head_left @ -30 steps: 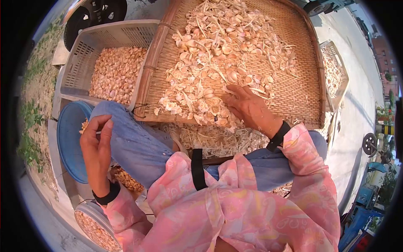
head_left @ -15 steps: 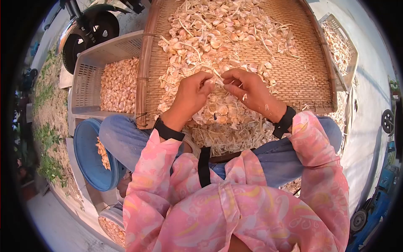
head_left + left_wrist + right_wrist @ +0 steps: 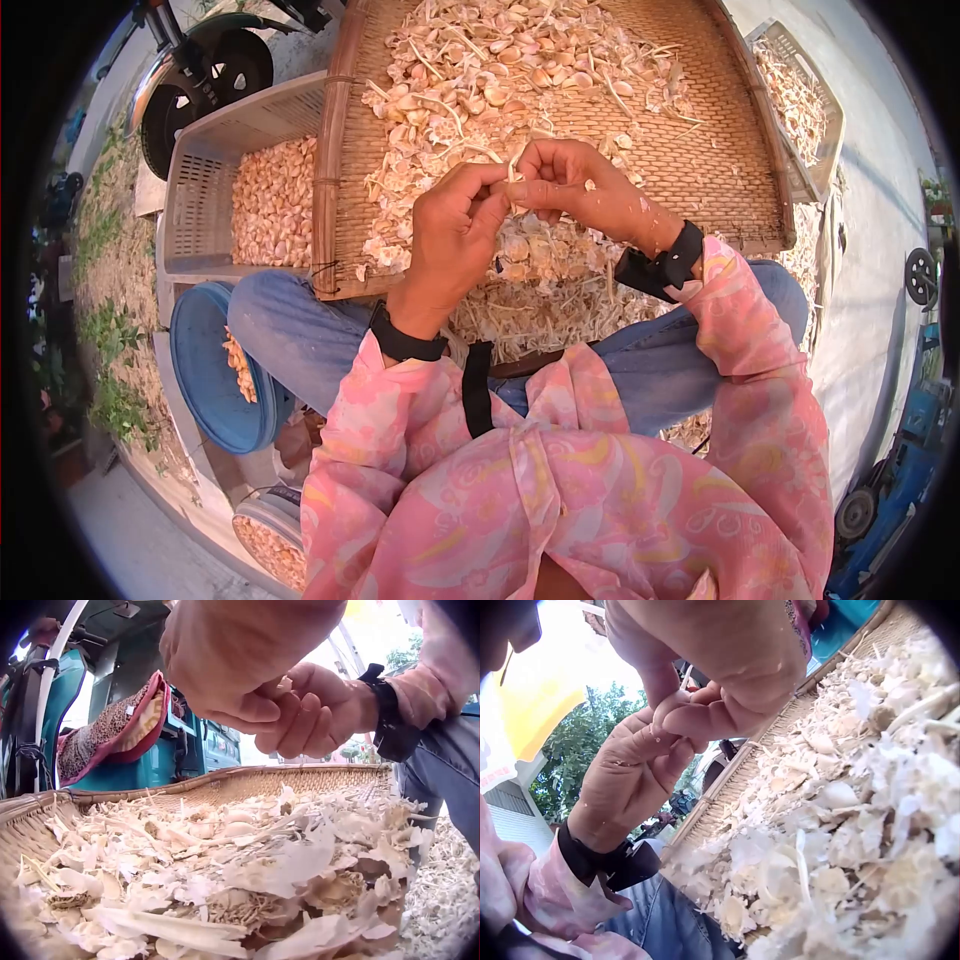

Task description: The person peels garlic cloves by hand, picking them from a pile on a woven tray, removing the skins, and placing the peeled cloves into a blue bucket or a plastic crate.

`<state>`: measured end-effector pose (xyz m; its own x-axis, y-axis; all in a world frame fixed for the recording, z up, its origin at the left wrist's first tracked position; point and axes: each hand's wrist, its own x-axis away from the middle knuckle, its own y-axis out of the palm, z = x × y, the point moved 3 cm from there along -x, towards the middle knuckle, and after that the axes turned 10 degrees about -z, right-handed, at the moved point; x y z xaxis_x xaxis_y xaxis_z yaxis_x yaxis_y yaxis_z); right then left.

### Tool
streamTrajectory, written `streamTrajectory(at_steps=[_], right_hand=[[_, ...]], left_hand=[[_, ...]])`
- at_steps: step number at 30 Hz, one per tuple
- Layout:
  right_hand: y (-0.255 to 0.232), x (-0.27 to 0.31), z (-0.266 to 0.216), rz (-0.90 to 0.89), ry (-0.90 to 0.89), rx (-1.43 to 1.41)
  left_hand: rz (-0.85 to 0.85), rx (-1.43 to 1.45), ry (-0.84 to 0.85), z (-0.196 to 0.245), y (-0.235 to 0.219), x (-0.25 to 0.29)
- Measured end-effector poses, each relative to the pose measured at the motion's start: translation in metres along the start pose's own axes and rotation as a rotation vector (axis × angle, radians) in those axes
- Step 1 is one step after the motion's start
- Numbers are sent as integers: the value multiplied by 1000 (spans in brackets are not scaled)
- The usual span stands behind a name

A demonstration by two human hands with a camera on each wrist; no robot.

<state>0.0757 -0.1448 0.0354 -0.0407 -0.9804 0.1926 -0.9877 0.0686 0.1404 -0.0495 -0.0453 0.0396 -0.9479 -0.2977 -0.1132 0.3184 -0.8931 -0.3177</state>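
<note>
Above the near part of a woven tray (image 3: 720,190), both hands meet fingertip to fingertip around a small piece of garlic, its pale stem (image 3: 515,166) poking up between them. My left hand (image 3: 447,235) pinches it from the left with thumb and curled forefinger. From the other side my right hand (image 3: 595,200) pinches it too, bits of skin stuck to the wrist. The fingers hide most of the piece. Beneath the hands, papery garlic skins (image 3: 247,862) and stems cover the tray, while loose garlic cloves (image 3: 500,95) lie heaped farther back.
A plastic crate (image 3: 205,195) of garlic cloves stands left of the tray, above a blue bucket (image 3: 205,385). Another tub (image 3: 270,550) of cloves sits lower left. At the right is a crate (image 3: 835,125) of stems and skins. More skins (image 3: 560,310) lie between the knees.
The left hand has come from beside the left knee to the tray, and the right hand has lifted off the heap. Both have met around the piece of garlic and stay together there.
</note>
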Motion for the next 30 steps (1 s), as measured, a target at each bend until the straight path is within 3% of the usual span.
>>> streamTrajectory(at_steps=[4, 7, 10, 13, 16, 19, 22, 28, 30], right_hand=[[-1, -2, 1, 84, 95, -116], [-2, -5, -3, 149, 13, 8], [-1, -9, 2, 186, -131, 353], [-7, -13, 9, 111, -150, 363], [-4, -8, 4, 79, -71, 281], [-2, -7, 6, 27, 6, 253], [3, -3, -3, 73, 99, -6], [-1, -15, 14, 256, 50, -221], [9, -12, 7, 199, -36, -9]], left_hand=[[52, 198, -74, -16, 2, -12], [118, 320, -117, -16, 8, -11], [143, 255, -78, -21, 12, -9], [68, 146, -141, -17, 10, -7], [12, 255, -138, -19, 5, -7], [-64, 541, -207, -17, -3, -11], [6, 675, -348, -20, -10, -9], [70, 471, -333, -16, -2, -6], [37, 391, -323, -18, -1, -7]])
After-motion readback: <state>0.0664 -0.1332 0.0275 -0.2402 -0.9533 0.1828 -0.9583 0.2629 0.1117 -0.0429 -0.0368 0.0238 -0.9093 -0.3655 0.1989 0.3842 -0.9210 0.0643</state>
